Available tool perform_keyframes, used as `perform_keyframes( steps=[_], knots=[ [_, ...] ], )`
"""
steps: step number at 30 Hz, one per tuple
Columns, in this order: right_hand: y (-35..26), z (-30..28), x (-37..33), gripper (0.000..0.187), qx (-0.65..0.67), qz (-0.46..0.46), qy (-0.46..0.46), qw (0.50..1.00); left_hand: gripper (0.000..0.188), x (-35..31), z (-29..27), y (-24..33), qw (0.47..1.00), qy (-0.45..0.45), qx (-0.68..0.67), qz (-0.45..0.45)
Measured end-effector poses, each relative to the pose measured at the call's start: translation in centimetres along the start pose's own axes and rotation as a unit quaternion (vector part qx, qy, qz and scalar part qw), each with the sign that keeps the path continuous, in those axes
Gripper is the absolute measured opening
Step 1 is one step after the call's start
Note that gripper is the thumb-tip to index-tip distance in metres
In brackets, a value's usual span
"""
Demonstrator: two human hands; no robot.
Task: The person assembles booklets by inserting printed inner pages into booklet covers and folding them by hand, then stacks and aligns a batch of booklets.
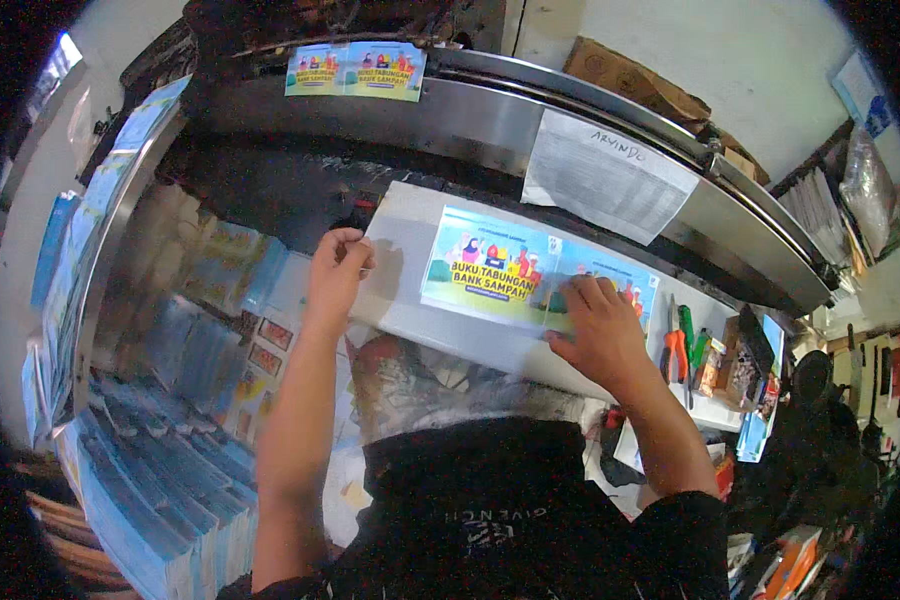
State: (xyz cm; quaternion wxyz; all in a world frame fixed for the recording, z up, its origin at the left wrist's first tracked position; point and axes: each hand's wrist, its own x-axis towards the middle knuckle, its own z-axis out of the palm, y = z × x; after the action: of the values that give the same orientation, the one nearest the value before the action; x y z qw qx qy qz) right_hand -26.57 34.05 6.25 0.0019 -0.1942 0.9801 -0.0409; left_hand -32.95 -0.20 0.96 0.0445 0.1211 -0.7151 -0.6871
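With the left hand [336,268] pinching the white sheet's [410,290] edge and the right hand [595,335] pressing flat and open on its printed cover [490,270], it seems best to square that edge against the metal machine [470,115] before letting go.

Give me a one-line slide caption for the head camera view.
Left hand grips the white sheet's edge while right hand presses its colourful printed cover flat.
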Motion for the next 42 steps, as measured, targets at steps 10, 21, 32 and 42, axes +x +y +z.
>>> perform_keyframes(
  steps=[10, 21, 32, 42],
  knots=[
    [3.9, -6.5, 4.0, 0.033, 0.196, -0.096, -0.065, 0.974, 0.048, 2.1, 4.6, -4.7, 0.990, -0.062, -0.032, 0.122],
    [10.5, -4.5, 15.1, 0.029, 0.099, -0.009, -0.059, 0.993, 0.117, -0.1, 6.2, -1.4, 0.939, -0.285, 0.173, 0.088],
    [11.0, -4.7, 14.1, 0.028, 0.146, -0.004, -0.031, 0.989, 0.111, -0.1, 6.6, -1.2, 0.943, -0.298, 0.127, 0.072],
    [13.7, -13.3, 16.8, 0.050, -0.149, -0.067, 0.486, 0.859, 0.093, 4.4, 5.7, -5.3, 0.967, -0.182, -0.085, 0.157]
  ],
)
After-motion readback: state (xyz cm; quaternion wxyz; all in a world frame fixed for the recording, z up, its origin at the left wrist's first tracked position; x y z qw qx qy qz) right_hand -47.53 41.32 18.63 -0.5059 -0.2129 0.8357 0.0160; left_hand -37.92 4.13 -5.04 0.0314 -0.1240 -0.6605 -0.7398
